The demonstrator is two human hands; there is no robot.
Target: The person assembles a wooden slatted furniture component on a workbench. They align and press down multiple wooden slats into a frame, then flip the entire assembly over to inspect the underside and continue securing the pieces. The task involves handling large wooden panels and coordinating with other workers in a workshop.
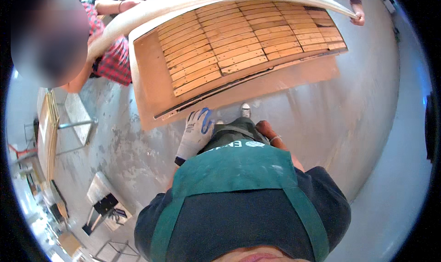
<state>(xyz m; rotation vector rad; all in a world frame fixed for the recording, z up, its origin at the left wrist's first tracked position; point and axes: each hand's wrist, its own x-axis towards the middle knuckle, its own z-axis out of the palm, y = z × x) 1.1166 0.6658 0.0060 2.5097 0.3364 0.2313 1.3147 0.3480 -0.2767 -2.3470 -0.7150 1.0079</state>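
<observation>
My left hand (195, 131) wears a pale work glove with blue marks. Its fingers are stretched out beside my leg, with nothing visible in them. At my other hip is my bare right hand (265, 128), a band around its wrist; its fingertips are hidden. Ahead of both hands lies a panel of wooden slats (243, 37), set in rows on a larger brown board (150, 71). A dark strip (220, 85) runs along the panel's near edge. Across its far side arches a long cream sheet (183, 2), which other people hold.
At the left, a person in a red checked garment (115, 62) stands by the sheet. Another person's hand (358, 17) grips its right end. Stacked boards (48, 133) and a pale panel on a metal stand (79, 117) are at the left. Grey floor (330, 124) surrounds the board.
</observation>
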